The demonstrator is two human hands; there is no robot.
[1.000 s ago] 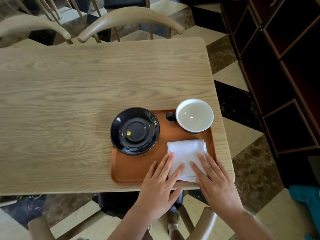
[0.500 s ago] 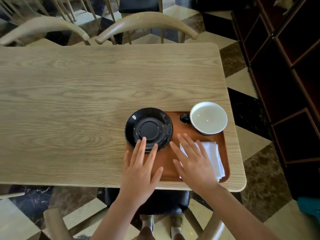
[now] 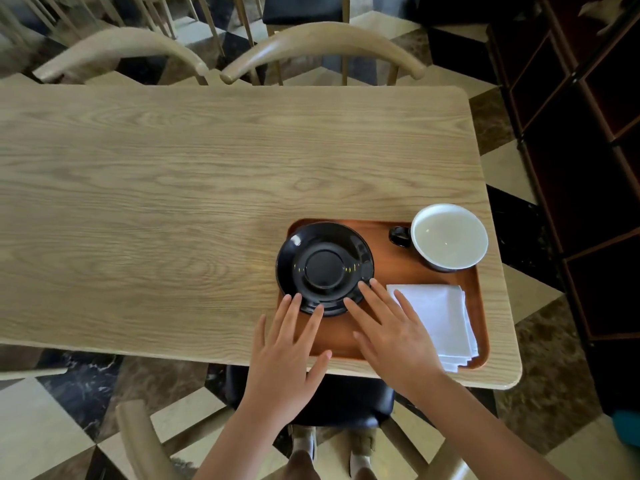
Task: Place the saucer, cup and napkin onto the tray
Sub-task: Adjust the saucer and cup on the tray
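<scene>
Hands come first, at the near edge: left hand (image 3: 285, 355) and right hand (image 3: 391, 336) are both flat with fingers spread wide, holding nothing. Their fingertips touch the near rim of the black saucer (image 3: 325, 267), probably to settle it, because its left side hangs over the rim of the tray (image 3: 382, 268). Right of the hands lies the folded napkin (image 3: 438, 320). Farther right, the cup (image 3: 449, 236) stands upright in the far corner.

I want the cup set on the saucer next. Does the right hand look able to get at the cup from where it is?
Probably yes. The right hand lies open by the saucer, and the cup stands uncovered at the tray's far right corner, with only bare tray between them.
</scene>
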